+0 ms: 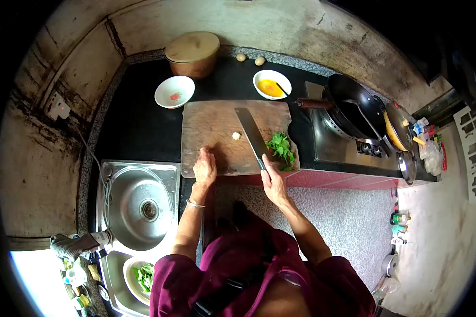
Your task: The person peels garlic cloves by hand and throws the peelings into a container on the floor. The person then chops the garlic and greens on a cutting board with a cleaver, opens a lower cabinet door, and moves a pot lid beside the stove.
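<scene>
My right hand (273, 182) grips the handle of a kitchen knife (250, 129). Its broad dark blade lies over the wooden cutting board (209, 119), pointing away from me. A small pale piece, like a garlic clove (236, 136), sits on the board left of the blade. To the right of the knife is a bunch of green leafy herbs (281, 146). My left hand (204, 167) is at the board's front left, fingers curled together. Whatever those fingers may hold is hidden.
Behind the board are a white bowl (175, 92), a lidded pot (192, 66), two eggs (259, 61) and a bowl of beaten egg (272, 84). A wok (357, 108) sits on the stove at right. The sink (137, 190) is at left, with greens in a basin (133, 277) below.
</scene>
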Demonstrator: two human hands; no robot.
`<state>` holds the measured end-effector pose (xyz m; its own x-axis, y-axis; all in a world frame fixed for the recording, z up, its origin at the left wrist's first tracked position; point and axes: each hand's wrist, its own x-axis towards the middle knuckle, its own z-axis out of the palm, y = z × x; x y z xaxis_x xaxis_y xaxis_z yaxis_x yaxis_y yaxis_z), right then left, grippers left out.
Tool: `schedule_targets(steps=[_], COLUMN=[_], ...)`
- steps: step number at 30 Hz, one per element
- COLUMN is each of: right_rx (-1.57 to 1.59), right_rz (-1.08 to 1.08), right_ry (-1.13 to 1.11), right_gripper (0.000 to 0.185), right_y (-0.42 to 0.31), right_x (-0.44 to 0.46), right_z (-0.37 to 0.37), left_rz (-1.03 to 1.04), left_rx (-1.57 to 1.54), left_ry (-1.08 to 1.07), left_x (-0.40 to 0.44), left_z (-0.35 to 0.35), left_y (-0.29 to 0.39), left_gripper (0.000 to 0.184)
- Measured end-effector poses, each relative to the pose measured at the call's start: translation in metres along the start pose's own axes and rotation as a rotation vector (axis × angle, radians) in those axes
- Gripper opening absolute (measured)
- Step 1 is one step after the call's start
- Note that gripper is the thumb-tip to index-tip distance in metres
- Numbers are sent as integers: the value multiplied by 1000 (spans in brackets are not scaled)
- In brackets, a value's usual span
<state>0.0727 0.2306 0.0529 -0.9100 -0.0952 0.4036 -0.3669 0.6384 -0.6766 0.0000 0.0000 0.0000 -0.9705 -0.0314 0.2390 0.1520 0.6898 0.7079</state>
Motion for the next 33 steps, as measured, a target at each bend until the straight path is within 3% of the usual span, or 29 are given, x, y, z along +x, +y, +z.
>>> schedule_targets(steps=[1, 3, 5, 11, 15, 17, 19, 22, 23, 27, 29, 31, 33], right_rx=[-146, -311, -542, -502, -253, 226, 98, -488, -489, -368, 33, 496, 931], right_rz=[-176, 109, 101, 76, 128, 368, 194, 171, 173, 221, -46, 262, 753], right_ry=[106, -214, -345, -284, -233, -167, -68, -380, -377, -345, 12, -71, -170], right_gripper=[58, 58, 56, 53, 55, 53, 53, 57, 57, 53, 48, 45, 46], right_y=[-4, -15, 11, 13, 19, 14, 15, 6, 7, 11, 27, 23, -1], right_x=[-1, -23, -28, -21, -20, -15, -14, -27, -28, -19, -25, -19, -8], right_z=[-5, 32, 32, 29, 25, 22, 28, 22, 20, 18, 27, 19, -11], left_rz=[-36, -71, -83, -103, -56, -39, -43, -57, -53, -34, 7, -4, 15], left_rx=[-43, -10, 30, 54, 67, 48, 52, 30, 29, 57, 109, 162, 146], left_ry=[11, 0, -31, -5, -42, -30, -30, -28, -30, -57, -52, -99, -131], left_x=[-1, -3, 1, 6, 4, 4, 4, 4, 5, 12, 13, 17, 25], left_z=[5, -23, -9, -10, -12, -11, -13, -8, -8, -10, 1, 9, 12], left_y=[6, -8, 1, 0, 8, 4, 2, 1, 3, 9, 0, 3, 11], left_gripper=[29, 24, 23, 26, 29, 28, 27, 19, 19, 21, 21, 21, 18])
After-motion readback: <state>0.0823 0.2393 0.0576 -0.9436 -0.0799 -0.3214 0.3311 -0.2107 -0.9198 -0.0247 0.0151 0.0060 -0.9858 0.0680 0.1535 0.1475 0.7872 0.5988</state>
